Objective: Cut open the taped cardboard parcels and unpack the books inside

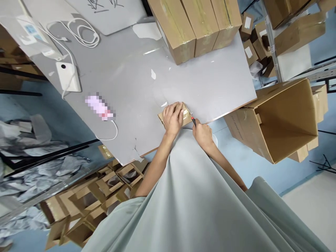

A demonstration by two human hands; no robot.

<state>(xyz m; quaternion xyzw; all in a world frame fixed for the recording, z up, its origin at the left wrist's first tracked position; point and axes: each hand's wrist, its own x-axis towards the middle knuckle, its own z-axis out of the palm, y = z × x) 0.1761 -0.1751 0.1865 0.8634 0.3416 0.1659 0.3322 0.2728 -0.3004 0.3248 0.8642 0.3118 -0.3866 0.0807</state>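
A small, flat cardboard box (186, 116) with shiny tape on it lies at the near edge of the grey table (126, 80). My left hand (172, 117) rests palm down across its top, the fingers stretched over the cardboard. In my right hand (202, 134) is a knife (193, 121) with a red and black handle, the fingers wrapped round it. Its tip is at the right edge of the box; whether the blade is inside the cardboard I cannot tell.
Three taped cartons (201, 28) stand at the table's far side. A large open carton (286, 122) is to the right. On the left are a white power bank (68, 77), a coiled white cable (85, 35) and a blurred-out object (99, 106). Open boxes (105, 189) lie below left.
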